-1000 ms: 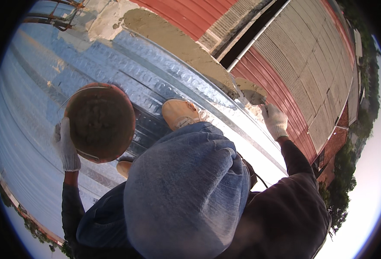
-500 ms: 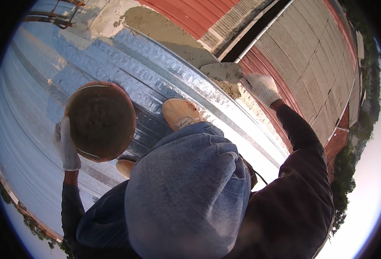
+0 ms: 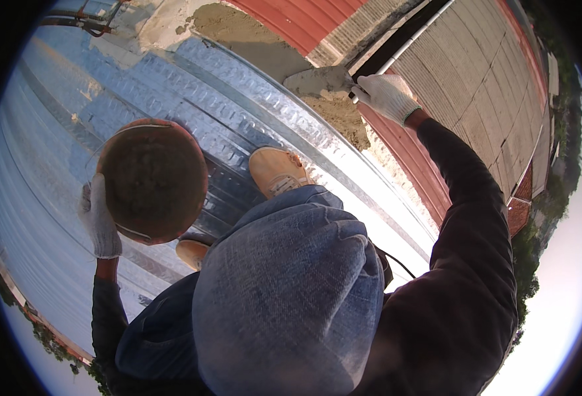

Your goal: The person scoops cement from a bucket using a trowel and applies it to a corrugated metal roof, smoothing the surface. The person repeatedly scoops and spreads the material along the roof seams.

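While the right hand (image 3: 388, 96), knit-gloved, clamps a flat trowel (image 3: 317, 80) at grainy mortar (image 3: 251, 43) along the edge of ribbed metal sheeting (image 3: 192, 92), the left hand (image 3: 101, 221) grips the round bucket (image 3: 203, 177).

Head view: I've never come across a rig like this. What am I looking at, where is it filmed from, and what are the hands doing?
There is no machine here, just a person's two hands in pale gloves. The camera sits on the person's head and looks down; its fisheye lens bends straight edges and leaves the corners black.

Ribbed metal sheeting spreads below, with a tan shoe on it. Along its far edge runs a strip of grey-brown mortar.

The left hand is against the left side of a round bucket of dark mix; its exact grip is hard to see. The right hand holds a trowel, its coated blade over the mortar.
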`<state>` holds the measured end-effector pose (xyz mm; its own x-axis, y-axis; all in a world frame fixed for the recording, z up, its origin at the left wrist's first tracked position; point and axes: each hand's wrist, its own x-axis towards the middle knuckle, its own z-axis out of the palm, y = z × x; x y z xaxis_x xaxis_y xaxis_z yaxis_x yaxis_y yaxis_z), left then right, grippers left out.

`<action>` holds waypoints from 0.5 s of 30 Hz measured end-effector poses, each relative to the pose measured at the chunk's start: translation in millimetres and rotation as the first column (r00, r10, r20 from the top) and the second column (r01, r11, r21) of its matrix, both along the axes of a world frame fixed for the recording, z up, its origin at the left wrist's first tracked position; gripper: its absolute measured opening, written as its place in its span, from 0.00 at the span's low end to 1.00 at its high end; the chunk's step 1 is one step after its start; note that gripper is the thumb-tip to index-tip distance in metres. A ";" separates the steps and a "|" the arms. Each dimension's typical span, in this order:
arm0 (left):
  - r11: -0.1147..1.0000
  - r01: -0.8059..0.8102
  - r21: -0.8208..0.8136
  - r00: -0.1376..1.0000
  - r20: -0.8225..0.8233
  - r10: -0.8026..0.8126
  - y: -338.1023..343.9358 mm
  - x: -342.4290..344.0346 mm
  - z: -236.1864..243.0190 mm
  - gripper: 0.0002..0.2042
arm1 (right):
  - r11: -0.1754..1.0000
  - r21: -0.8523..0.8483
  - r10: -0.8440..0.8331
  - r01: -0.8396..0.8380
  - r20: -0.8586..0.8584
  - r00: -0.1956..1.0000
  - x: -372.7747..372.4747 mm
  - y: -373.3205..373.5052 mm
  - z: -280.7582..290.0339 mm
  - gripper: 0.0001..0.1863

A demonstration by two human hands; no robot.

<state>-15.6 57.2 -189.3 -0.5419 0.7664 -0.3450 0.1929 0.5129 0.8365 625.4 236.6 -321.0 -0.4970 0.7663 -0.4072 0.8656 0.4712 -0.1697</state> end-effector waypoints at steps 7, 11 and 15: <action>1.000 -0.010 -0.014 1.000 -0.016 0.010 -0.4 2.8 7.1 0.12 | 1.000 -0.009 -0.028 0.028 -0.047 0.999 -70.7 40.5 -1.5 0.24; 1.000 0.023 -0.007 0.998 -0.055 -0.023 -0.5 8.0 4.5 0.11 | 0.990 -0.113 -0.092 0.087 -0.040 0.995 -73.7 47.0 -3.8 0.24; 1.000 0.013 -0.010 0.999 -0.034 -0.014 -5.8 4.5 10.2 0.11 | 0.978 -0.174 -0.111 0.110 0.007 0.994 -44.4 1.9 -3.2 0.25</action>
<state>-11.0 51.4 -179.0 -0.5430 0.7704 -0.3342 0.2277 0.5182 0.8244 581.0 238.6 -324.2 -0.4145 0.7342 -0.5378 0.9101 0.3354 -0.2435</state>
